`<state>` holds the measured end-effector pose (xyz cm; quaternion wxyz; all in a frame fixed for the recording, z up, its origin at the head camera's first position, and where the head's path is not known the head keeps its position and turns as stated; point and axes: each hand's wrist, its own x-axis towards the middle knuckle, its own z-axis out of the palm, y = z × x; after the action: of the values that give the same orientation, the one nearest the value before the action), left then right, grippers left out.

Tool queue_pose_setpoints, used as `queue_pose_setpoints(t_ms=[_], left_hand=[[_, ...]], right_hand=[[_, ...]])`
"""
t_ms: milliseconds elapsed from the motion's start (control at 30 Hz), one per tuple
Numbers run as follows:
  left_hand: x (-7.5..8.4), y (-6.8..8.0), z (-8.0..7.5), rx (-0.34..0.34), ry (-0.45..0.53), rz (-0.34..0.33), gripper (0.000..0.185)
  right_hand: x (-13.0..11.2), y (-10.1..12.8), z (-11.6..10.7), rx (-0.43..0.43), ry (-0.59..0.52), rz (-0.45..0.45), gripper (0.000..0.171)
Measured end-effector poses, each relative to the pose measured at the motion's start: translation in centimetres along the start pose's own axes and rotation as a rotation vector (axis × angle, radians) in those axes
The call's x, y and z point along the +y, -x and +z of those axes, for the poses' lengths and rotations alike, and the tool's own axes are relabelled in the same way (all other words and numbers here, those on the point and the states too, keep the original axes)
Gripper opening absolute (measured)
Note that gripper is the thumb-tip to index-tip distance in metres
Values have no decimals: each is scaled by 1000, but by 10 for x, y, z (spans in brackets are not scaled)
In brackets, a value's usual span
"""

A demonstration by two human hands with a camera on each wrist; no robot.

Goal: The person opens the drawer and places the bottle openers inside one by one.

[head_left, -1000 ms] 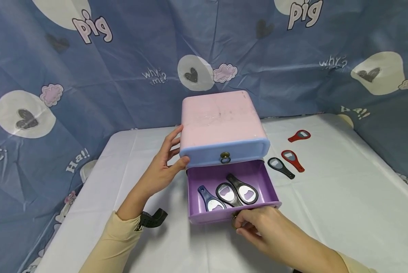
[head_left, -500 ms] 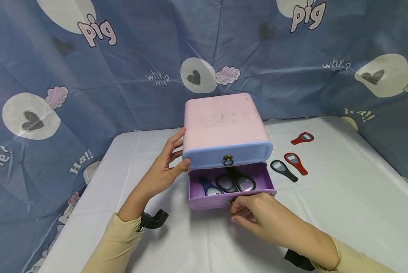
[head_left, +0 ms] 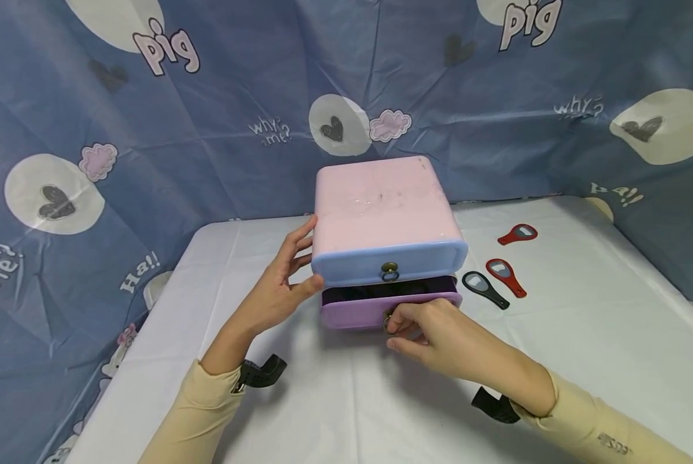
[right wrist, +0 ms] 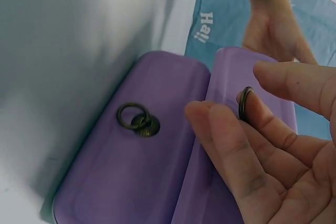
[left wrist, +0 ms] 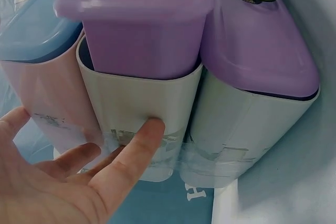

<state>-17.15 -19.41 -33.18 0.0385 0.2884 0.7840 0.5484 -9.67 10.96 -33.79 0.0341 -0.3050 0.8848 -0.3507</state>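
Observation:
A drawer unit with a pink top (head_left: 381,200) has a blue top drawer (head_left: 352,269), which is closed. Below it, a purple middle drawer (head_left: 349,314) stands partly out, its inside in shadow and its contents hidden. My right hand (head_left: 445,338) holds this drawer's brass ring pull (right wrist: 243,106) with a finger hooked at the ring. The thumb is apart from it in the right wrist view. My left hand (head_left: 274,290) rests with extended fingers against the unit's left side, the thumb near the front edge. A second purple drawer (left wrist: 257,40), lowest, is closed.
Right of the unit lie a black bottle opener (head_left: 485,290), a red bottle opener (head_left: 505,277) and another red bottle opener (head_left: 518,234). They rest on the white tablecloth (head_left: 578,335). A blue printed cloth (head_left: 225,96) hangs behind.
My right hand has pushed the purple middle drawer inward, so the blue and black bottle openers inside are no longer visible. My left hand has stayed at the unit's side.

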Motion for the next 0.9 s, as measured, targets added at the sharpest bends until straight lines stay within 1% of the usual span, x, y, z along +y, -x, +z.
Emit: queue_pose_setpoints(t_ms=[167, 367, 567, 700, 900], left_hand=[[1, 0, 0, -6, 18, -34, 91], [2, 0, 1, 4, 12, -41, 103], [4, 0, 3, 19, 12, -56, 117], [4, 0, 4, 31, 2, -63, 119], [4, -2, 4, 41, 8, -67, 118]], right_hand=[[8, -9, -3, 7, 5, 5, 12], [14, -15, -6, -4, 6, -4, 13], [14, -16, -8, -11, 14, -17, 14], [13, -17, -9, -6, 26, -24, 14], [13, -20, -6, 33, 70, -38, 12]])
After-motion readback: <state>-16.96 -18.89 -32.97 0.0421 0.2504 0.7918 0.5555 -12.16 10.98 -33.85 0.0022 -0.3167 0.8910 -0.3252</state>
